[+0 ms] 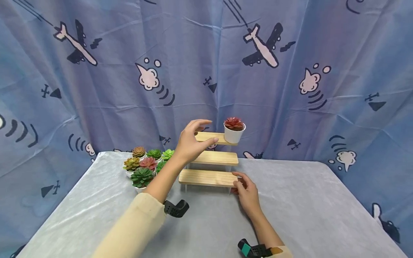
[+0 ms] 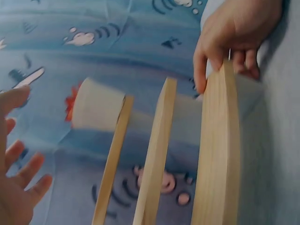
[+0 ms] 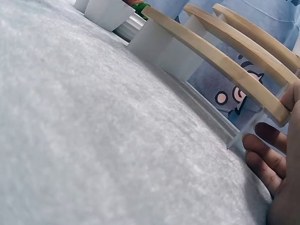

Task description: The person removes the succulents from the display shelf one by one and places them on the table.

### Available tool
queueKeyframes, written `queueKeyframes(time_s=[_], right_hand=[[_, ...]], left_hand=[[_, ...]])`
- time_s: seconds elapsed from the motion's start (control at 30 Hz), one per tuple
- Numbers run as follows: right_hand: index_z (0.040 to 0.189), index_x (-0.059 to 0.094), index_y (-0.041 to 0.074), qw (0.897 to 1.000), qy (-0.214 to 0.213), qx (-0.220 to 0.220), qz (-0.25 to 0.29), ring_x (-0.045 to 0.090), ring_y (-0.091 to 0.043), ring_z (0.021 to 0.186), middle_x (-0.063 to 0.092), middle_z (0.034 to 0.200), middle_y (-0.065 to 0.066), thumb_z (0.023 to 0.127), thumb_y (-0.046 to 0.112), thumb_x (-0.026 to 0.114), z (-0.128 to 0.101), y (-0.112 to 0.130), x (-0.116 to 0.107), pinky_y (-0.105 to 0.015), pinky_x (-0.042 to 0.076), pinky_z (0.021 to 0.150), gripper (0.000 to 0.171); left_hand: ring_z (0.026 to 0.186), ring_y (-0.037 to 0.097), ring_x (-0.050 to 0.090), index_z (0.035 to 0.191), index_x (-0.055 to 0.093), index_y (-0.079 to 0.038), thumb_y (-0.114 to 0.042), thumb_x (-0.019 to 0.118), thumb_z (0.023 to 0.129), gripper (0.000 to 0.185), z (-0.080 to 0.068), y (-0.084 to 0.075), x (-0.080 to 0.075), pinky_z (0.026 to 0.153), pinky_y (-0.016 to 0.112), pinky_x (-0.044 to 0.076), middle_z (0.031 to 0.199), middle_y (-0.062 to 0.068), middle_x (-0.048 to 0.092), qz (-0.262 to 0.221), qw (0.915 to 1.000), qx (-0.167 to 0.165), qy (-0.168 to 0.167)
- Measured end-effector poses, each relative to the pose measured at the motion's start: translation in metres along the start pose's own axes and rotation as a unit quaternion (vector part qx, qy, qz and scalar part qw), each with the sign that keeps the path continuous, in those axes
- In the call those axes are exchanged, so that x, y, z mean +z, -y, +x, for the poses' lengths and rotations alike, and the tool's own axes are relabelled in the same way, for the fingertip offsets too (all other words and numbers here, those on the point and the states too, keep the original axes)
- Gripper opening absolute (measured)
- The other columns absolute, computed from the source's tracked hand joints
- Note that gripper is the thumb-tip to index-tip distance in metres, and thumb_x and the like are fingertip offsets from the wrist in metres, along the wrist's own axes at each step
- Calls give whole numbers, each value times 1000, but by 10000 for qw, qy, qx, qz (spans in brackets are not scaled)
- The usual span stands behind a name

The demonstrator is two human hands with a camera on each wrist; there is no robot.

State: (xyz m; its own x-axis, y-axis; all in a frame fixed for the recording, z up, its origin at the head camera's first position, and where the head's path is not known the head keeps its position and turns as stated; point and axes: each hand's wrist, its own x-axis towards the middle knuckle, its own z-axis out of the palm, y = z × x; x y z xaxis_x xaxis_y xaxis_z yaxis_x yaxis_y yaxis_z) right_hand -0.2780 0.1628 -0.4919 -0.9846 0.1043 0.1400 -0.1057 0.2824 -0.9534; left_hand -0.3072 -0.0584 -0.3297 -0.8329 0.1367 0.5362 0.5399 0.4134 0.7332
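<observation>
A three-tier wooden display stand with clear supports stands in the middle of the table. On the right end of its top tier sits a potted red succulent in a white pot. My left hand hovers in front of the top tier, left of that pot; in the left wrist view its fingers are spread and hold nothing. At the stand's right end, my right hand grips the bottom tier, its lower fingers beneath the board beside the clear support.
Several potted succulents, among them a dark green one and a pink one, cluster left of the stand, partly behind my left forearm. A grey cloth covers the table. A blue patterned curtain hangs behind.
</observation>
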Motion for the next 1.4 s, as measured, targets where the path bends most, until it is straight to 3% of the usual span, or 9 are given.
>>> queueKeyframes(time_s=[0.17, 0.3, 0.53, 0.67, 0.9, 1.13, 1.4], right_hand=[[133, 63, 8, 9999, 8, -16, 104, 69, -15, 74, 70, 113, -23, 99, 5, 53, 1, -4, 0, -24, 56, 66, 36], [129, 66, 8, 9998, -42, -105, 159, 68, -13, 72, 71, 111, -22, 97, 3, 53, -2, -3, 0, -23, 56, 65, 34], [128, 67, 9, 9995, -6, -236, 228, 70, -13, 74, 70, 109, -21, 96, 4, 54, -4, -1, 1, -23, 57, 66, 35], [127, 67, 9, 9994, -82, -232, 238, 69, -13, 74, 71, 108, -20, 95, 3, 54, -4, -1, -1, -22, 57, 65, 35], [125, 68, 7, 9991, -129, -262, 318, 70, -14, 76, 71, 107, -21, 94, 1, 54, -4, -1, 0, -21, 57, 64, 35], [126, 68, 8, 9993, -125, -207, 297, 70, -15, 76, 71, 107, -21, 94, 1, 54, -5, 0, 3, -21, 58, 65, 36], [128, 66, 3, 9997, -85, -101, 195, 70, -18, 76, 70, 109, -24, 94, -1, 52, -13, 21, -2, -26, 60, 67, 36]], left_hand=[[131, 33, 54, 138, 61, -16, -24, 84, 82, 61, 22, -7, 36, 111, 50, 47, 154, 6, 46, -152, 9998, -108, 71], [141, 29, 48, 143, 56, -21, -31, 85, 80, 70, 35, -11, 61, 112, 51, 46, 158, 5, 43, 202, 9991, -350, 124], [140, 24, 50, 144, 55, -23, -35, 88, 78, 75, 54, -15, 86, 113, 46, 45, 159, 2, 43, 603, 9974, -398, 14], [138, 22, 51, 143, 56, -21, -33, 89, 77, 75, 58, -13, 95, 114, 40, 46, 156, 2, 46, 477, 9979, -427, 16], [122, 18, 64, 138, 59, -12, -16, 85, 82, 62, 58, -2, 102, 111, 33, 48, 145, 5, 52, -208, 9984, -426, 307], [138, 22, 52, 134, 65, -14, -11, 79, 88, 48, 57, 5, 99, 117, 37, 43, 151, 4, 50, 105, 9990, -294, 328], [138, 21, 52, 131, 67, -14, -11, 79, 87, 46, 52, 5, 94, 117, 35, 43, 150, 5, 51, 43, 9992, -227, 334]])
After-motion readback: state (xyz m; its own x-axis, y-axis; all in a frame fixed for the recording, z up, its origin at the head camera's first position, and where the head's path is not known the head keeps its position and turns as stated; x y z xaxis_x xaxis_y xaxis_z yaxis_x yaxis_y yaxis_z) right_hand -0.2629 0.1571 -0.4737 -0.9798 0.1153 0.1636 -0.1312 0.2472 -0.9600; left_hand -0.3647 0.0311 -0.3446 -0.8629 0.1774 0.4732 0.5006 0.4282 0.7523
